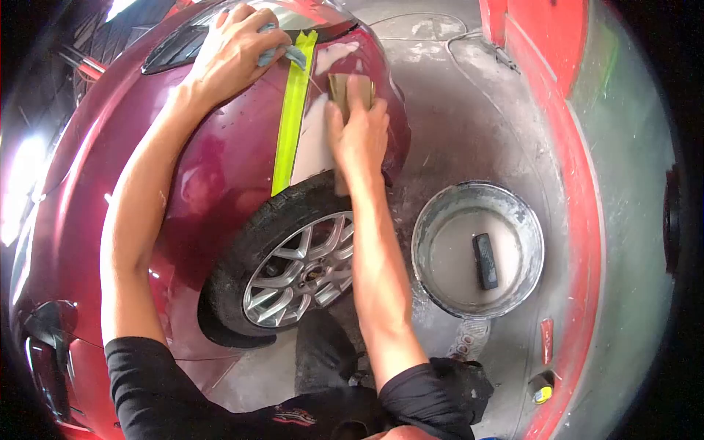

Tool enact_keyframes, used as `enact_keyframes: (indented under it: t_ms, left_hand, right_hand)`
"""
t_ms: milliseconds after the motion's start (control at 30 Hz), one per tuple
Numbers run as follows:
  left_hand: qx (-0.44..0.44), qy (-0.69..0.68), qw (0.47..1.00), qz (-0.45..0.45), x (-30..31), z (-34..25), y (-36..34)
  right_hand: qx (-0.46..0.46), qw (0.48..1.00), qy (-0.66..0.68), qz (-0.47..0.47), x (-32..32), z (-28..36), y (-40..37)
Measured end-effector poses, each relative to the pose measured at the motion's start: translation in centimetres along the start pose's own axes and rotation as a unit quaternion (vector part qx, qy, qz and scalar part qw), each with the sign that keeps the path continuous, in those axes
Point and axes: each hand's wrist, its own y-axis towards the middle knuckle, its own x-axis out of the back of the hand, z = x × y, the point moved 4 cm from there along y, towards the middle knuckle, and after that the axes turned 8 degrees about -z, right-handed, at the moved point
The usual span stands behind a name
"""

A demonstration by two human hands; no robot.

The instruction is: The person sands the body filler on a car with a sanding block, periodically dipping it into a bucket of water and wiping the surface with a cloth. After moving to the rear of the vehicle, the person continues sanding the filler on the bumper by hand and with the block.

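Wheel lower centre. Bucket right centre, block inside. Above, right hand grips sandpaper, pressing it on the grey patch beside tape. Top centre-left, left hand closed on rag, on fender. Likely mid-sanding; next stroke needs even pressure, clear of tape.

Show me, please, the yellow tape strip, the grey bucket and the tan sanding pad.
yellow tape strip (pixel 291 117): head view, middle.
grey bucket (pixel 419 246): head view, left rim.
tan sanding pad (pixel 337 84): head view, upper corner.

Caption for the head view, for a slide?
Right hand presses sandpaper on a maroon fender beside yellow tape; left hand holds a cloth; bucket nearby.
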Motion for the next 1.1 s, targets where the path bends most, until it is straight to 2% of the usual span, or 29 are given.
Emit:
enact_keyframes:
  t_ms: [100,167,233,333,433,467,533,700,800,967,1000,1100]
  left_hand:
    - [-0.001,0.0,1.0,-0.004,0.0,-0.4,0.4]
    - [-0.002,-0.003,1.0,-0.008,0.0,-0.3,0.3]
    - [-0.005,-0.003,1.0,-0.006,0.0,-0.2,0.3]
    - [0.001,-0.002,1.0,-0.009,-0.2,-0.1,-0.1]
    - [0.015,-0.001,1.0,0.001,-0.1,-0.1,0.0]
    - [0.022,-0.001,1.0,0.009,-0.3,-0.1,0.1]
    - [0.013,-0.008,1.0,0.003,-0.3,-0.1,0.3]
    - [0.001,0.006,1.0,-0.011,-0.2,-0.2,-0.1]
    - [-0.002,0.001,1.0,0.001,-0.2,0.0,-0.3]
    - [0.006,-0.014,0.999,0.033,0.2,-0.3,-0.1]
    - [0.005,-0.008,1.0,0.021,0.1,-0.3,0.0]
    - [-0.001,0.002,1.0,0.023,-0.5,0.3,-0.4]
  right_hand:
    - [0.079,0.996,0.027,-0.022,0.5,1.9,-7.1]
    - [0.066,0.997,0.029,-0.008,0.7,1.8,-7.6]
    - [0.041,0.998,0.036,-0.011,0.6,1.5,-5.4]
    - [-0.058,0.997,0.022,0.036,0.0,0.5,0.4]
    - [0.025,0.999,0.025,-0.015,-0.5,0.6,-3.7]
    - [0.048,0.998,0.032,-0.004,0.1,1.5,-6.2]
    - [0.025,0.998,0.055,0.02,0.7,2.0,-7.2]
    - [-0.006,0.998,0.06,0.0,-1.1,-1.3,0.0]
    - [0.013,0.997,0.071,-0.034,-1.6,-1.6,-0.3]
    - [-0.015,0.997,0.077,-0.01,-1.1,-0.6,-2.2]
    - [0.059,0.995,0.059,-0.06,-1.0,0.1,-4.1]
    - [0.039,0.997,0.059,-0.012,-0.3,1.1,-5.8]
